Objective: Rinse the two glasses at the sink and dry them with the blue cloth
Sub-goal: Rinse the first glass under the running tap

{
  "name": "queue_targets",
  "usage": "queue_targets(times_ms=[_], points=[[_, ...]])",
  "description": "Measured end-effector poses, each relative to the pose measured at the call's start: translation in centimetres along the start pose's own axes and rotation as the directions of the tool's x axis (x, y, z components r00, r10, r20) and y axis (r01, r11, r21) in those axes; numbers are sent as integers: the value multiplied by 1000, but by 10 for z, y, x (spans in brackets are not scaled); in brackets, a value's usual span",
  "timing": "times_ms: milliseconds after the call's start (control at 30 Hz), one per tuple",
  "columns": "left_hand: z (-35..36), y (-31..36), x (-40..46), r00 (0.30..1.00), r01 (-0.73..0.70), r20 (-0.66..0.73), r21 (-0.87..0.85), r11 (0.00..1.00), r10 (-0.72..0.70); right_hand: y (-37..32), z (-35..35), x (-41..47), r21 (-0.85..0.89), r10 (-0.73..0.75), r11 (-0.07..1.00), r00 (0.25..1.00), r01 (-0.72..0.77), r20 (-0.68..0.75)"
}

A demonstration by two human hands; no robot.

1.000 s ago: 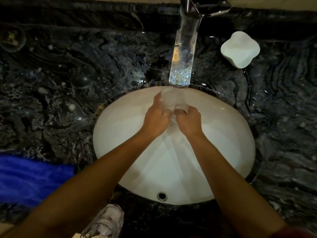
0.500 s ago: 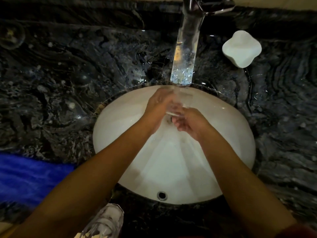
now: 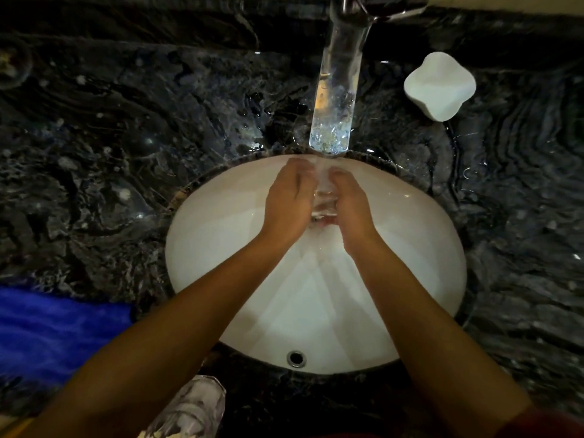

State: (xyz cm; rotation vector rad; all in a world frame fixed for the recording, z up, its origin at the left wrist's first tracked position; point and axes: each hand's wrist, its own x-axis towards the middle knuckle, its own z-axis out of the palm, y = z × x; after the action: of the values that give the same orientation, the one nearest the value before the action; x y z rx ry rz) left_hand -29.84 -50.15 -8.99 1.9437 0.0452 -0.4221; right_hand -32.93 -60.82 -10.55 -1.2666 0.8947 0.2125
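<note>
The desk (image 3: 94, 159) is a dark marbled stone with wet spots, and it carries everything here. In its middle is set the white oval sink (image 3: 221, 248), with a small round overflow hole (image 3: 296, 358) on the wall nearest to the person. At the far edge of the desk stands the tap (image 3: 339, 86), and water (image 3: 322, 172) runs down from its spout into the sink. A blue cloth (image 3: 53, 327) lies on the left edge of the desk, well apart from the hands. Both forearms reach from the near edge over the sink. The left hand (image 3: 289, 203) and the right hand (image 3: 350, 207) are together under the stream, and between them is one clear glass (image 3: 323, 205); each grip is closed around a side of this glass, the fingers curled on it, while water falls on it. The second glass (image 3: 192, 409) stands on the near edge of the desk, just beside the left forearm, and nobody touches it. A white soap dish (image 3: 440, 85) with rounded corners sits near the far right of the desk, to the right of the tap.
</note>
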Motion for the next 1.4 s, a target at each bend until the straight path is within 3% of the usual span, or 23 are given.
queue_targets(times_ms=[100, 233, 333, 433, 500, 600, 667, 800, 833, 933, 1033, 1133, 1233, 1333, 1400], points=[[-3, -4, -8, 988, -147, 68, 66, 987, 142, 0, -5, 5, 108, 87, 990, 996, -88, 17], [-6, -5, -7, 953, -301, 63, 150, 942, 295, 0, -7, 13, 133, 121, 979, 964, -156, 239], [-7, 1, -2, 942, -335, 89, 180, 925, 323, -1, -6, 13, 71, 248, 952, 888, -297, 387], [-11, 3, 3, 949, -236, 231, 63, 970, 215, -1, -16, 16, 31, 294, 938, 843, -344, 449], [-11, 2, 9, 948, -89, 296, -99, 991, 115, 0, -23, 19, 65, 336, 912, 830, -404, 445], [-10, -1, 18, 929, 241, 357, -378, 894, -100, 1, -26, 23, 117, 417, 853, 799, -508, 433], [-8, -3, 22, 905, 325, 403, -443, 836, -138, 1, -22, 23, 131, 419, 851, 807, -509, 415], [1, -1, 19, 919, 393, 239, -534, 749, -312, 9, -9, 18, 275, 359, 851, 878, -447, 318], [4, 2, 16, 931, 363, 167, -529, 767, -325, 12, -7, 17, 315, 357, 840, 888, -441, 292], [18, 10, 4, 979, 179, -34, -335, 925, -201, 13, -3, 16, 457, 359, 782, 905, -425, 227], [28, 2, -11, 992, 26, -117, -207, 978, -51, 13, 1, 12, 497, 318, 788, 932, -362, 175], [25, -17, -16, 993, -88, -86, -71, 994, 81, 13, 0, 4, 390, 267, 878, 960, -279, 86], [16, -27, -7, 995, -98, -24, 66, 993, 100, 11, -9, 2, 122, 228, 966, 974, -228, 17], [8, -24, 4, 999, -27, 51, 173, 985, 19, 0, -15, 9, -214, 180, 962, 984, -172, 18], [0, -24, 14, 977, 146, 138, 115, 983, -161, -12, -16, 13, -423, 85, 905, 994, -46, 73]])
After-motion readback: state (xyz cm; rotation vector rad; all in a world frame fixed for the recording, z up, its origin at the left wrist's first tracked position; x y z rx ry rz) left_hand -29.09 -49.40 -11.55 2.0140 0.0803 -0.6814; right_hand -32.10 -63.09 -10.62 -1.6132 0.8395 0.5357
